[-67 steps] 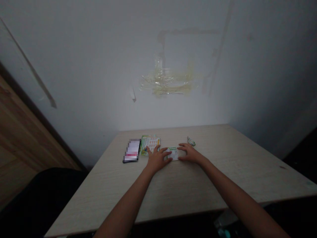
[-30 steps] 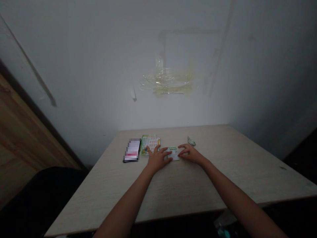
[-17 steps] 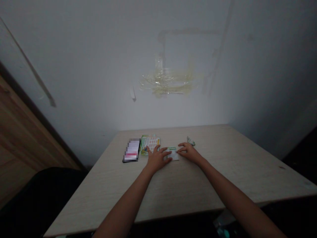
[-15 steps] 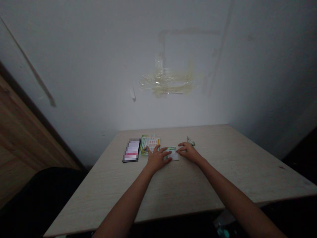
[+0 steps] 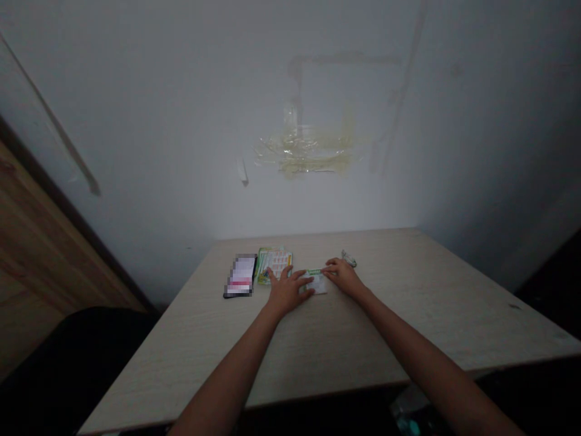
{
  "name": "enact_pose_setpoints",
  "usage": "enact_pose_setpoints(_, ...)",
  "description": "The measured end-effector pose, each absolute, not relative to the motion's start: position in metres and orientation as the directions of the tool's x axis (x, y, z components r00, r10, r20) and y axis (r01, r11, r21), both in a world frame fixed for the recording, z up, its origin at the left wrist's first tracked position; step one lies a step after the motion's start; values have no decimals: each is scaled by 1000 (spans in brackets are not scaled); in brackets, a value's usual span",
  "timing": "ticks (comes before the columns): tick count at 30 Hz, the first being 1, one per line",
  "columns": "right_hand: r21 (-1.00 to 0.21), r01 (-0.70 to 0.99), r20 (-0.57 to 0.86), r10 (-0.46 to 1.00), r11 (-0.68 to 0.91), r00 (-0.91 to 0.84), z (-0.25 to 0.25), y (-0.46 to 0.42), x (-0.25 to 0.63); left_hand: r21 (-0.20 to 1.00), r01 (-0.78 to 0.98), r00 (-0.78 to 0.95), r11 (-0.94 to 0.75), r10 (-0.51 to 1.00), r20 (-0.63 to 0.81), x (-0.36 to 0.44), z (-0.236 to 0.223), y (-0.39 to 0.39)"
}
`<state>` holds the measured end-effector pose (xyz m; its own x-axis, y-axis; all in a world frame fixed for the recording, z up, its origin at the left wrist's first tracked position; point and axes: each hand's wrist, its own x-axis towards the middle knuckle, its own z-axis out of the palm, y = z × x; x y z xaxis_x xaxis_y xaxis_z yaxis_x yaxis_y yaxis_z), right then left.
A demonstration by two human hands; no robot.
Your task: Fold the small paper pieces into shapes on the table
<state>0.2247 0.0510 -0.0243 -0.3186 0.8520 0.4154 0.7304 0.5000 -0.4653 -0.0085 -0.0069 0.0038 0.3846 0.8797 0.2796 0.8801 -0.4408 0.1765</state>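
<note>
A small green-and-white printed card or packet (image 5: 319, 285) lies flat on the table between my hands. My left hand (image 5: 285, 293) is open with its fingers spread; the fingertips on its right side rest on the card's left part. Its other fingers reach over the lower edge of a larger green-and-white printed sheet (image 5: 276, 259). At the card's upper right corner, the fingers of my right hand (image 5: 344, 277) are drawn together in a pinch on the edge. Just behind that hand sits a small crumpled green-and-white wrapper (image 5: 349, 259), partly hidden by it.
A dark-edged phone (image 5: 240, 277) with a blurred-out screen lies left of the printed sheet. The pale wooden table (image 5: 336, 351) meets a wall (image 5: 190, 151) with yellowed tape (image 5: 313, 154) on it. A dark shape (image 5: 82, 339) stands at the lower left.
My right hand has shifted slightly up and left, and its fingers have closed together at the card's upper right corner. My left hand stays nearly still.
</note>
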Motion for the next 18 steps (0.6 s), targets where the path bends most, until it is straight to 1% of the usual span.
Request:
enact_pose_setpoints(5,-448,758,404,864,474,-302,-26,51,223,174,882,380,-439,879,288,-8,3,-7)
enact_pose_setpoints(18,-392,778,435,844,491,-313,-27,46,223,171,883,379,-436,880,287,-7,6,-10)
